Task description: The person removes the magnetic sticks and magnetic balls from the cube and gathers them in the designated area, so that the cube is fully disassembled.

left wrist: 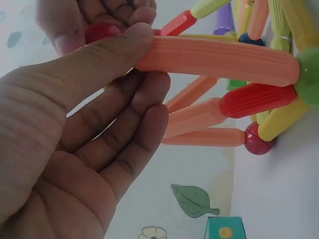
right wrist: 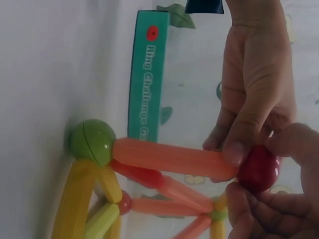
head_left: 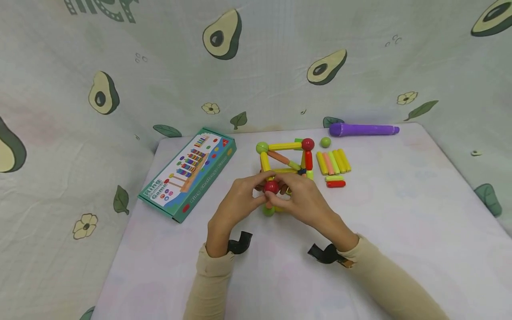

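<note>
Stick (right wrist: 169,157), orange, long axis upright; left grip (head_left: 241,196) pinching top, right grip (head_left: 302,192) pinching red ball (right wrist: 259,168).

Room betw box (head_left: 188,175) & frame (head_left: 285,146), sticks (head_left: 334,162) block R side

We see a pale tabletop (head_left: 400,200) carrying a green game box (head_left: 188,175) at left and a stick-and-ball frame (head_left: 286,170) near the middle. Right of the frame, we find loose sticks (head_left: 334,162), a green ball (head_left: 326,142) and, by the far edge, a purple rod (head_left: 366,130).
</note>
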The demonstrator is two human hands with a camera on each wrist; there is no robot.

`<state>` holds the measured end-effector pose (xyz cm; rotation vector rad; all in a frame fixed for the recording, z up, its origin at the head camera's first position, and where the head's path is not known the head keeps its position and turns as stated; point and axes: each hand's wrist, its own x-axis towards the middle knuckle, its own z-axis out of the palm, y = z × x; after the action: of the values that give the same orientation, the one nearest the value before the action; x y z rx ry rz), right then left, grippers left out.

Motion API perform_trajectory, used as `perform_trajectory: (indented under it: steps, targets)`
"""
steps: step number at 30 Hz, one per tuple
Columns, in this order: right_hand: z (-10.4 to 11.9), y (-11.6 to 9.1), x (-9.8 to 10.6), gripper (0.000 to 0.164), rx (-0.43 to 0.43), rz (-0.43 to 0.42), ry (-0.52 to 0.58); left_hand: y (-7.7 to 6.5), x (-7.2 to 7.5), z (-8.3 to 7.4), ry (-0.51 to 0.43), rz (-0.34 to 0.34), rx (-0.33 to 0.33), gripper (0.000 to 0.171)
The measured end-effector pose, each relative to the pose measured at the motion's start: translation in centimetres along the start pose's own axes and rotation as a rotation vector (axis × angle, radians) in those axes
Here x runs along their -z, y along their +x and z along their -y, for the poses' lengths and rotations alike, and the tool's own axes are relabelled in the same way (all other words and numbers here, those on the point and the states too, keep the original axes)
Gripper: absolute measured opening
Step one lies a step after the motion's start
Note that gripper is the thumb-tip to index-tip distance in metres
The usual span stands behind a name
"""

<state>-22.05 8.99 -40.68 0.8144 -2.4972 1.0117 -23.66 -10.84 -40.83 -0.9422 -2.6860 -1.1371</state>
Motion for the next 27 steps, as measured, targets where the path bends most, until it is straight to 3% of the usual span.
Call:
perform_trajectory:
  steps: [7, 11, 17, 27]
  targets:
    - [-0.1, -0.1, -0.5, 0.042, 0.074, -0.071, 0.019, -0.1, 0.4, 0.4, -0.017, -0.023, -0.027, 0.057]
    - [0.0, -0.3, 0.2, 0.044, 0.08, -0.127, 0.036, -0.1, 0.5, 0.5, -0.043, -0.001, -0.019, 0.056]
    - [-1.5, -0.5, 2.0, 0.043, 0.049, -0.139, 0.026, -0.1, 0.7, 0.4, -0.064, 0.027, 0.03, 0.055]
    - [-5.6, -2.1, 5.3, 0.045, -0.083, -0.088, -0.088, -0.3, 1.0, 0.1, -0.065, 0.051, 0.06, 0.054]
